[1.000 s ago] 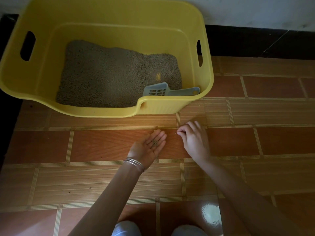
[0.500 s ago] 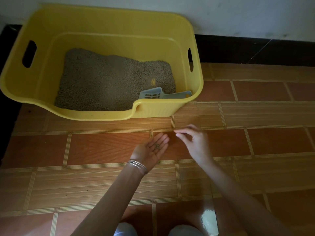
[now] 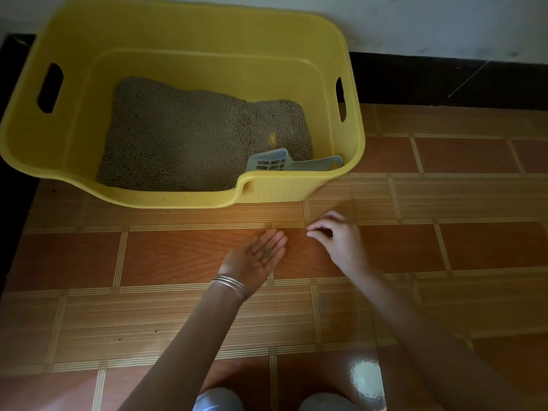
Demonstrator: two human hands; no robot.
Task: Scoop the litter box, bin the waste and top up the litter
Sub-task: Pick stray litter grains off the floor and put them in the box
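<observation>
Yellow plastic formed the litter box (image 3: pixel 353 137), which stood on the tiled floor (image 3: pixel 444 253) against the wall, part-filled with grey litter (image 3: pixel 192 137). A pale blue scoop (image 3: pixel 271 161) lay inside at the near right corner, untouched.

Compared with the frame one second earlier, the right hand (image 3: pixel 338 241) had lifted off the floor and drawn slightly back; its thumb and forefinger were pinched together, apparently on a stray grain, though the grain itself was too small to confirm. A single speck lay on the floor just beside those fingertips. The left hand (image 3: pixel 255 259) remained flat and open, palm up, carrying a small heap of collected granules (image 3: pixel 266 252); it grasped nothing.

Judgement: stray litter was being gathered by hand. Returning it to the box was the likely next step. No bin or refill bag was visible.
</observation>
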